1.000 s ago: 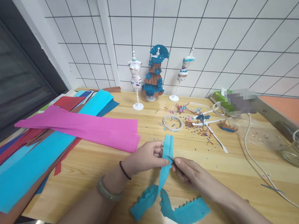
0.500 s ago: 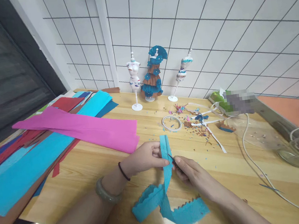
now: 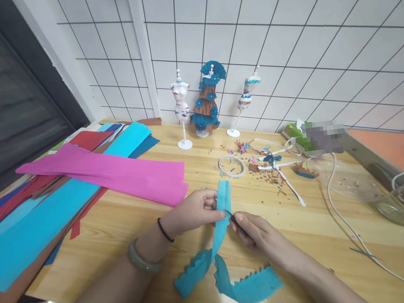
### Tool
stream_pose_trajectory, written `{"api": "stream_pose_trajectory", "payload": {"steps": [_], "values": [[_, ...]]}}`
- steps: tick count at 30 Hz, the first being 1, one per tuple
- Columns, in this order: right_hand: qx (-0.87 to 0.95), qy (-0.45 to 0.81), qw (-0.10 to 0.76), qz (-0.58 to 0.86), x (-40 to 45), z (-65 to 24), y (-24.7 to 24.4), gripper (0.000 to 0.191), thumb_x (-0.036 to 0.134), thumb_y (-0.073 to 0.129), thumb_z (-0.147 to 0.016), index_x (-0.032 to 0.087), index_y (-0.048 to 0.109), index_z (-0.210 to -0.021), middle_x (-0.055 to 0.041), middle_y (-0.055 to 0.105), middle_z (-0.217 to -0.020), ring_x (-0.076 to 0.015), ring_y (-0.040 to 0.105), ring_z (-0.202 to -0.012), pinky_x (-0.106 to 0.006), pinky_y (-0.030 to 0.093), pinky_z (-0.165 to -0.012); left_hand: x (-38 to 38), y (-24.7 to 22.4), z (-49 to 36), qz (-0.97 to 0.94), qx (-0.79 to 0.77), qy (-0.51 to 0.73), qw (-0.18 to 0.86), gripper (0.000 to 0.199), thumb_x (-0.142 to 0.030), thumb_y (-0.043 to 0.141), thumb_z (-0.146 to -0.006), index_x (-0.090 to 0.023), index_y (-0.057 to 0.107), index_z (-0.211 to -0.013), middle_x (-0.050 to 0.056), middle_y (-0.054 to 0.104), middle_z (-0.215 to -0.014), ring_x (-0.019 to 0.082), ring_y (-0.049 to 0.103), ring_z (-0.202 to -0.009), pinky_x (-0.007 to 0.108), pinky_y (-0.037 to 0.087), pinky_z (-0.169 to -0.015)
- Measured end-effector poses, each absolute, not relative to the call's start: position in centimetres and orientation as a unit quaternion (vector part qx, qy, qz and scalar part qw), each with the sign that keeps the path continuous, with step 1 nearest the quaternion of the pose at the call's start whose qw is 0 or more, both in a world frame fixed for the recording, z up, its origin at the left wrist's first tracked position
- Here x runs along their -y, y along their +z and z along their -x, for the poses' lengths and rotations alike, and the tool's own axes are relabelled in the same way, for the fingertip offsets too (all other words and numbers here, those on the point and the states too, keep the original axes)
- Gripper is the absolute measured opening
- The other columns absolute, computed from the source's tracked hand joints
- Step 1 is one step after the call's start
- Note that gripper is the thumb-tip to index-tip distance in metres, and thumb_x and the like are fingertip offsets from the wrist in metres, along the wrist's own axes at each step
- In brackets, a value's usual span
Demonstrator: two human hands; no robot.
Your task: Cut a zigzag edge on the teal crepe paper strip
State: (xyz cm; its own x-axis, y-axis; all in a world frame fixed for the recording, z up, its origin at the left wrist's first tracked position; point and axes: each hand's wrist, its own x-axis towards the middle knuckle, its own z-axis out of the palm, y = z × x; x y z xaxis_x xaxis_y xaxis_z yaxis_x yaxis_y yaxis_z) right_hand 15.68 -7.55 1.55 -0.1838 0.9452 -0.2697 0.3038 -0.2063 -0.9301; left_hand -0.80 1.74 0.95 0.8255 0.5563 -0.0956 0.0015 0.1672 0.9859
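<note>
A long turquoise paper strip (image 3: 250, 288) with a scalloped edge is pinched near its upper end by my left hand (image 3: 202, 209). Its lower part hangs down and lies in two curved lengths on the wooden table. My right hand (image 3: 252, 229) is closed around small dark scissors (image 3: 233, 218), whose tips touch the right edge of the strip just beside my left thumb. The scissors' handles are mostly hidden by my fingers.
Coloured paper sheets (image 3: 123, 173) are piled at the left. Behind stand a bare mannequin (image 3: 181, 100), a paper-dressed one (image 3: 206, 104) and a leaning one (image 3: 249, 91). A tape roll (image 3: 232, 166), paper scraps and a white cable (image 3: 336, 208) lie to the right.
The strip has tilted, its top leaning slightly right, and its hanging left length has shifted left. My left hand has moved slightly up and left; the scissor tips have moved slightly left.
</note>
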Motion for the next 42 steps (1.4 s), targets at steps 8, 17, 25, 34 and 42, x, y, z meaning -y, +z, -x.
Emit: {"api": "stream_pose_trajectory", "payload": {"steps": [8,17,25,34,42], "values": [[0.548,0.538,0.302,0.565,7.43,-15.5,1.69,0.041,0.051,0.029,-0.09,0.018,0.045,-0.072,0.0063,0.03,-0.055,-0.0098,0.027,-0.05,-0.023,0.023,-0.047,-1.65,0.87,0.93,-0.609,-0.239,0.181,0.734,0.024,-0.027,0.068,-0.067,-0.013,0.054,-0.082,0.005,0.064,-0.082,0.016,0.06,-0.08,0.03,0.046,-0.073],[0.536,0.543,0.308,0.568,7.37,-15.49,1.45,0.042,0.054,0.031,-0.088,0.019,0.045,-0.07,0.0062,0.029,-0.055,-0.0101,0.028,-0.05,-0.023,0.022,-0.046,-1.46,0.74,0.75,-0.601,-0.23,0.179,0.744,0.023,-0.023,0.068,-0.066,-0.013,0.056,-0.083,0.005,0.065,-0.083,0.016,0.061,-0.079,0.03,0.046,-0.073],[0.543,0.536,0.306,0.57,7.41,-15.46,1.37,0.042,0.054,0.03,-0.088,0.019,0.044,-0.069,0.006,0.03,-0.056,-0.0101,0.028,-0.051,-0.023,0.024,-0.047,-1.53,0.61,0.82,-0.607,-0.237,0.176,0.738,0.025,-0.022,0.068,-0.065,-0.013,0.057,-0.085,0.006,0.065,-0.084,0.016,0.061,-0.079,0.029,0.046,-0.073],[0.546,0.538,0.304,0.566,7.56,-15.47,1.57,0.042,0.053,0.03,-0.088,0.018,0.044,-0.07,0.0061,0.029,-0.055,-0.0099,0.027,-0.05,-0.023,0.023,-0.047,-1.41,0.96,0.76,-0.604,-0.224,0.172,0.745,0.025,-0.024,0.069,-0.066,-0.013,0.056,-0.085,0.007,0.066,-0.084,0.017,0.062,-0.08,0.029,0.047,-0.072],[0.543,0.541,0.303,0.566,7.58,-15.52,1.78,0.042,0.053,0.03,-0.089,0.018,0.045,-0.071,0.0062,0.029,-0.055,-0.0097,0.027,-0.05,-0.022,0.023,-0.047,-1.56,1.16,0.99,-0.616,-0.212,0.165,0.741,0.025,-0.028,0.066,-0.069,-0.013,0.055,-0.086,0.007,0.065,-0.087,0.017,0.061,-0.083,0.028,0.046,-0.071]]}}
